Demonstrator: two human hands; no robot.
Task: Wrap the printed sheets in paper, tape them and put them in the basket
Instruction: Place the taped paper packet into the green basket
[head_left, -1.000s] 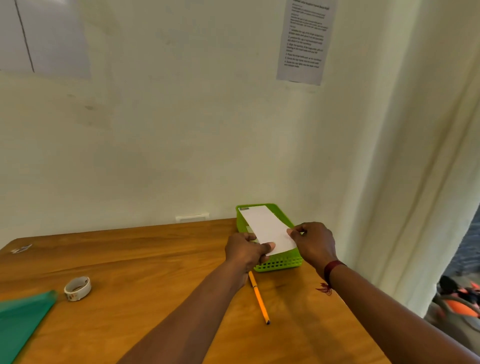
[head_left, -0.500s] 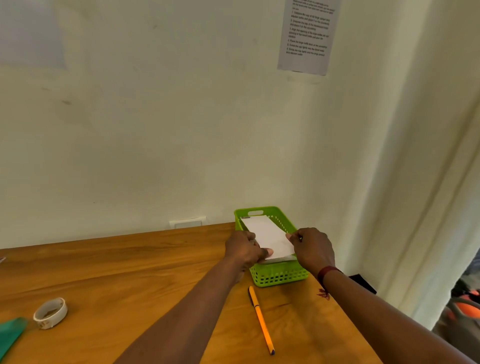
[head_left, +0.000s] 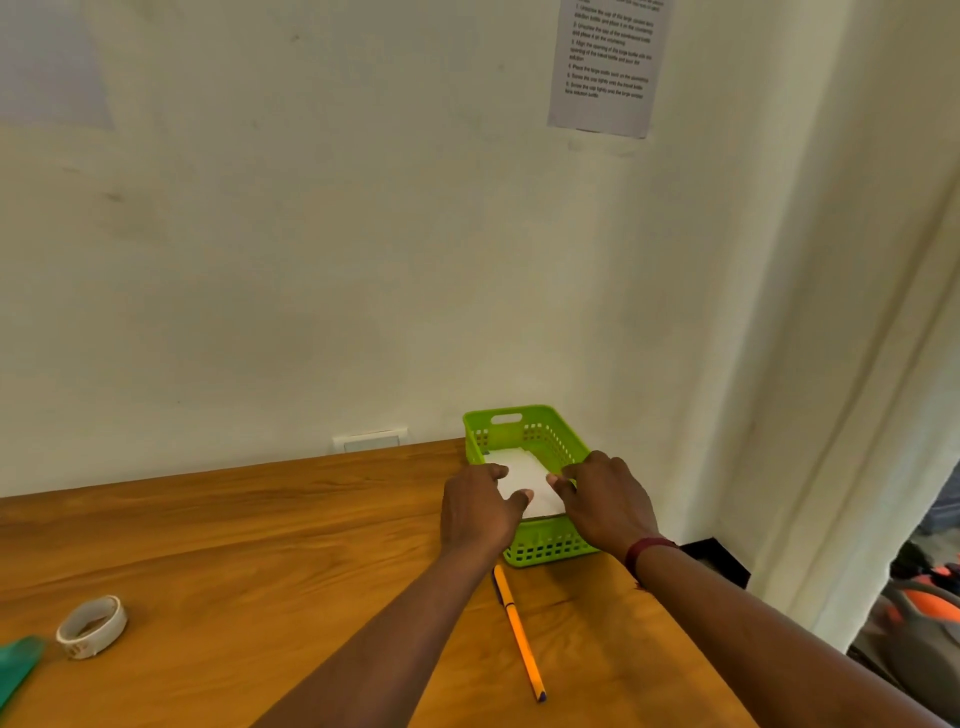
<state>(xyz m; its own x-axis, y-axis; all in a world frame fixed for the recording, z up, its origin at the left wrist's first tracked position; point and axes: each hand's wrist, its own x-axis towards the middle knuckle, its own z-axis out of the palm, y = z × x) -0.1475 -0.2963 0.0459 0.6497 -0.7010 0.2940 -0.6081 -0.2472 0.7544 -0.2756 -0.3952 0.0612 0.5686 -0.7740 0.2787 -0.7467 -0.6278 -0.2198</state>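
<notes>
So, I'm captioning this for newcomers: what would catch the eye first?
The bright green basket at the far right of the table, left hand and right hand touching a white packet inside it. Then an orange pen in front, and a tape roll far left.

left hand (head_left: 480, 512), right hand (head_left: 608, 501), packet (head_left: 524, 475) in basket (head_left: 519, 428)

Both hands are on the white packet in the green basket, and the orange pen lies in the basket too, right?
No. In the head view the orange pen lies on the table, just outside the green basket; the rest is right.
</notes>
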